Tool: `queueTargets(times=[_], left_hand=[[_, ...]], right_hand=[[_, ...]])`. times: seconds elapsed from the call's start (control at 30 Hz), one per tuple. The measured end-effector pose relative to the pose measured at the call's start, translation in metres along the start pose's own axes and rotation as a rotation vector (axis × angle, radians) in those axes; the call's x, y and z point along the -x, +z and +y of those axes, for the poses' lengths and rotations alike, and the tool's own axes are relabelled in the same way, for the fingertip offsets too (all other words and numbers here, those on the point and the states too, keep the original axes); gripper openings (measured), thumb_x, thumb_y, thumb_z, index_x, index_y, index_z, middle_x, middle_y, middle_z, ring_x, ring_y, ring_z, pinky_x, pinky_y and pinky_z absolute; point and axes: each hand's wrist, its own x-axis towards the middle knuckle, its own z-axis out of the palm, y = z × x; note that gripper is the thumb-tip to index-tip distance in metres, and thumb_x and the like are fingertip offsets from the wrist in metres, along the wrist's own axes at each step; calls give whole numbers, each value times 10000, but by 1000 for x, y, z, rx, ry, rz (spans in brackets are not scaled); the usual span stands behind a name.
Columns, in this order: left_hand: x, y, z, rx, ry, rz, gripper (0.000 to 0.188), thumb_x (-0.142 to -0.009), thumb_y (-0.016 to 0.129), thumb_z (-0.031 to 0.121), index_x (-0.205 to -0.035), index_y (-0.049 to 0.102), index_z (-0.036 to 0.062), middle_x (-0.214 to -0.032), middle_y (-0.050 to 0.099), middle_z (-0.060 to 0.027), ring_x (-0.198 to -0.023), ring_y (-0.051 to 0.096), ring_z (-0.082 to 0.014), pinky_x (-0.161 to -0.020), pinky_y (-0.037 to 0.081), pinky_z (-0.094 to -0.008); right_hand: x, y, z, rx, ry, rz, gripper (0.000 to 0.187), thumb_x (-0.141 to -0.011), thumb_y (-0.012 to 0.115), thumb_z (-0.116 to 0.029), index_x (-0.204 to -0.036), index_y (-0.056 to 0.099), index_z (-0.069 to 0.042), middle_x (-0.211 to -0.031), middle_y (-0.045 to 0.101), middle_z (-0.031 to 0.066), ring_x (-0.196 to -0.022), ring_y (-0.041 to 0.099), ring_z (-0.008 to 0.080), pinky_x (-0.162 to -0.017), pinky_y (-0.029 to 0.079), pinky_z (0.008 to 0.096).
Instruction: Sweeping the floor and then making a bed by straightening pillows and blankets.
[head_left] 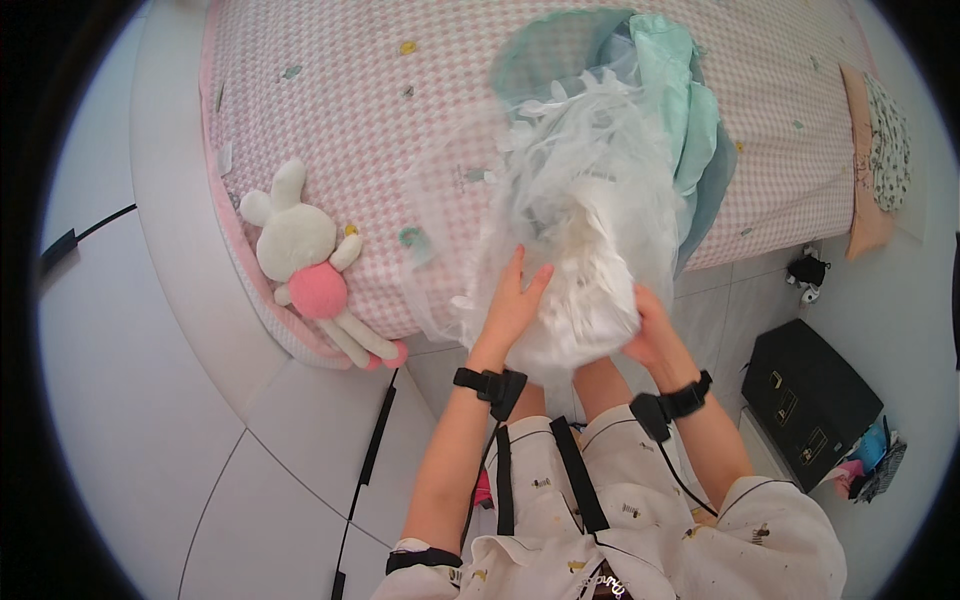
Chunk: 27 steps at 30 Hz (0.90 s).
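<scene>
A white tulle dress (600,270) with leaf-like trim is bunched up at the bed's near edge, partly hanging over it. My left hand (515,310) rests against the dress's left side, its visible fingers apart. At the right edge of the white fabric, my right hand (652,325) grips it, with the fingertips partly hidden by the cloth. Beyond and under the dress lies mint-green satin and tulle clothing (672,85), spread toward the far side of the bed; whether it joins the white dress I cannot tell.
The bed (330,90) has a pink-and-white checked cover. A white stuffed rabbit (318,290) in pink lies near its left corner. White cabinets (290,480) stand at lower left. On the right are a black case (812,400) and a pillow (885,150).
</scene>
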Motion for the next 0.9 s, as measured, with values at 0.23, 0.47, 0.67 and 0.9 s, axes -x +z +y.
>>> queueTargets(times=[0.23,0.47,0.67,0.9], left_hand=[[-9,-50,45,165,-232,-683,510,-727,553,171,-1170,430,-49,-994,572,-127,-863,545,-186,-836,393,-289],[1,-75,51,1383,-455,-259,354,-769,423,122,-1094,498,4,-1017,566,-74,-891,545,-185,-830,419,-321],[10,-79,45,1482,-470,-340,358,-891,358,211,-1158,466,-2,-1133,539,-95,-1010,530,-203,-877,418,-346],[6,-79,66,1352,-476,-162,414,-909,397,271,-1231,408,9,-1110,551,-80,-944,545,-164,-818,437,-305]], right_hand=[[30,-11,-46,-323,-122,169,478,-829,525,-228,-1206,410,42,-1217,479,141,-1105,475,251,-923,381,348],[24,-28,-51,1551,-722,592,489,-746,635,-111,-1170,417,-4,-1102,521,136,-1005,508,234,-868,381,321],[-19,41,-7,1432,-720,113,453,-761,622,-118,-1175,466,-22,-1014,550,134,-944,534,227,-824,403,293],[-17,18,5,938,-108,-55,529,-776,616,-106,-1252,403,-18,-934,592,48,-878,548,150,-801,414,259]])
